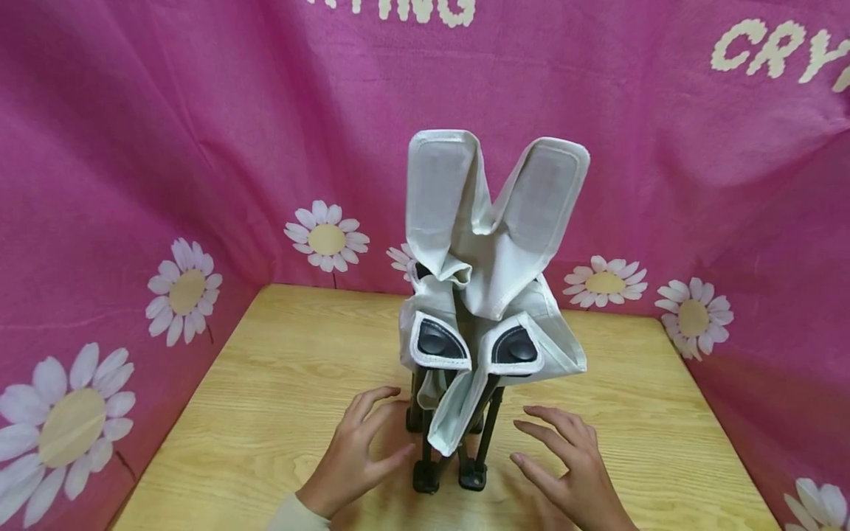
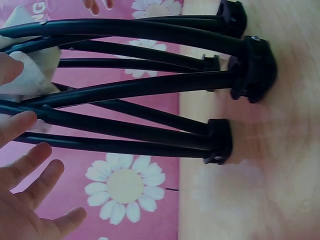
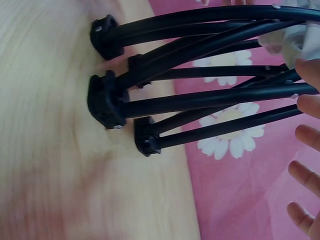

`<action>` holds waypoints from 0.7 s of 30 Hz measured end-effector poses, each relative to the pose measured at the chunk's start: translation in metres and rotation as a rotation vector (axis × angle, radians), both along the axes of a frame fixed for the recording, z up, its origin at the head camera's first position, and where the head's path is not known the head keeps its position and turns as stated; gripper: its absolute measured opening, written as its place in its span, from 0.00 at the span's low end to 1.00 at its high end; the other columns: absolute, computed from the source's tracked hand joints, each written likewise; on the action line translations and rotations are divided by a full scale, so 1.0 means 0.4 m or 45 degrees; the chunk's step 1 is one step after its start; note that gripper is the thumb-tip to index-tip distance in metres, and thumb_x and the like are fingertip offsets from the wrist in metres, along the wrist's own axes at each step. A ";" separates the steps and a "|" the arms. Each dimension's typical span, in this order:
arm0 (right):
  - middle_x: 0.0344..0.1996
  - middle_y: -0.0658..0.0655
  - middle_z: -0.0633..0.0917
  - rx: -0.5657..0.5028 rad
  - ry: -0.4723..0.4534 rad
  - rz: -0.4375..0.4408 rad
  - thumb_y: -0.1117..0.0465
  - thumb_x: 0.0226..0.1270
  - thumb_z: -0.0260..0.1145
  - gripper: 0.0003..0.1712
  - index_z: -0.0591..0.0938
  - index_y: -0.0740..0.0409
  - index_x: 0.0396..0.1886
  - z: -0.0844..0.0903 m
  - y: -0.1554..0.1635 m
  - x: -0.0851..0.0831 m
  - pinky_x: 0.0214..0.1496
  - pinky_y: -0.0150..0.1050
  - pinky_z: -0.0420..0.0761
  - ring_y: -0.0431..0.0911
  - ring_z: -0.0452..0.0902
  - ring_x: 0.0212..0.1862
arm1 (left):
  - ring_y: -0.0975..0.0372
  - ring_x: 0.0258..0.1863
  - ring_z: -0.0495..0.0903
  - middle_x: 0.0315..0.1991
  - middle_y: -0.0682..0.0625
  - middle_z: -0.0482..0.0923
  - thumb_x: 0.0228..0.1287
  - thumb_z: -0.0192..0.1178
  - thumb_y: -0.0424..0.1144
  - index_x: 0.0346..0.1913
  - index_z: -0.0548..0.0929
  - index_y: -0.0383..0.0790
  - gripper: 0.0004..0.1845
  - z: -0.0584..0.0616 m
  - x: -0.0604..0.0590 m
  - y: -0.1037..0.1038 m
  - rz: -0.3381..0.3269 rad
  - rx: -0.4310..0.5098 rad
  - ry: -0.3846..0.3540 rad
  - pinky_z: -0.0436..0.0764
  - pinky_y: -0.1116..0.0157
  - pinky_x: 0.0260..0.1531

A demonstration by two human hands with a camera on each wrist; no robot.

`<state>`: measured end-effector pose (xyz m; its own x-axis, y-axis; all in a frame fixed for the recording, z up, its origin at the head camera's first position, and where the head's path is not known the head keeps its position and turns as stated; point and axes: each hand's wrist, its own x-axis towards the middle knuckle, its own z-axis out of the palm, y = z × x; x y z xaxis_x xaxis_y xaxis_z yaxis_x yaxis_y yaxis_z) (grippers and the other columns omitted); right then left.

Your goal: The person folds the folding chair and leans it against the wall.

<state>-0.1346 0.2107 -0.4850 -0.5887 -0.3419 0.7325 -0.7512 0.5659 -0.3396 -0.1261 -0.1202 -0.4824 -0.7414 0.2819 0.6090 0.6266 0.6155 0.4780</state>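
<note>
A folding camp chair (image 1: 491,276) with pale fabric stands upright on the table, largely folded together. Its two top fabric flaps stick up like ears, and black corner pockets face the front. In the left wrist view the black tube legs (image 2: 135,85) run down to plastic feet (image 2: 255,70). To the chair's left, my left hand (image 1: 355,457) hovers with spread, relaxed fingers and holds nothing. On the other side my right hand (image 1: 571,457) is likewise spread and empty, apart from the frame. Fingers (image 3: 307,135) of that hand show beside the legs (image 3: 210,100) in the right wrist view.
The light wooden table (image 1: 265,383) extends around the chair on both sides. A pink cloth (image 1: 252,110) printed with daisies and pale letters hangs behind the table and along its left and right sides.
</note>
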 end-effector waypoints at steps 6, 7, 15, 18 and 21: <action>0.53 0.52 0.81 0.023 -0.008 -0.006 0.47 0.55 0.74 0.22 0.85 0.46 0.50 -0.021 -0.006 -0.001 0.48 0.36 0.58 0.48 0.72 0.53 | 0.57 0.59 0.70 0.59 0.49 0.72 0.56 0.68 0.55 0.58 0.78 0.44 0.29 -0.028 -0.001 0.011 -0.016 -0.018 0.010 0.72 0.53 0.55; 0.53 0.52 0.81 0.026 -0.012 -0.007 0.48 0.55 0.74 0.23 0.85 0.46 0.50 -0.024 -0.007 0.000 0.48 0.36 0.58 0.48 0.72 0.54 | 0.57 0.59 0.70 0.59 0.49 0.73 0.56 0.68 0.55 0.58 0.78 0.43 0.30 -0.035 -0.001 0.013 -0.018 -0.020 0.022 0.72 0.54 0.54; 0.55 0.46 0.79 0.102 -0.113 -0.067 0.52 0.49 0.78 0.30 0.82 0.43 0.55 -0.050 -0.015 0.009 0.48 0.36 0.59 0.44 0.72 0.55 | 0.58 0.57 0.71 0.57 0.51 0.74 0.55 0.69 0.55 0.58 0.77 0.41 0.31 -0.082 -0.002 0.019 -0.042 -0.029 0.047 0.72 0.54 0.52; 0.54 0.47 0.79 0.116 -0.159 -0.088 0.54 0.47 0.78 0.31 0.82 0.42 0.55 -0.059 -0.019 0.012 0.46 0.38 0.60 0.44 0.72 0.55 | 0.59 0.58 0.71 0.57 0.52 0.74 0.55 0.69 0.57 0.58 0.77 0.42 0.32 -0.092 -0.005 0.021 -0.043 -0.022 0.021 0.72 0.56 0.54; 0.54 0.48 0.80 0.124 -0.200 -0.104 0.54 0.47 0.79 0.30 0.82 0.41 0.54 -0.071 -0.023 0.016 0.45 0.42 0.62 0.45 0.72 0.54 | 0.59 0.56 0.72 0.56 0.51 0.75 0.54 0.69 0.57 0.57 0.78 0.40 0.32 -0.106 -0.008 0.022 -0.048 -0.028 0.030 0.72 0.56 0.53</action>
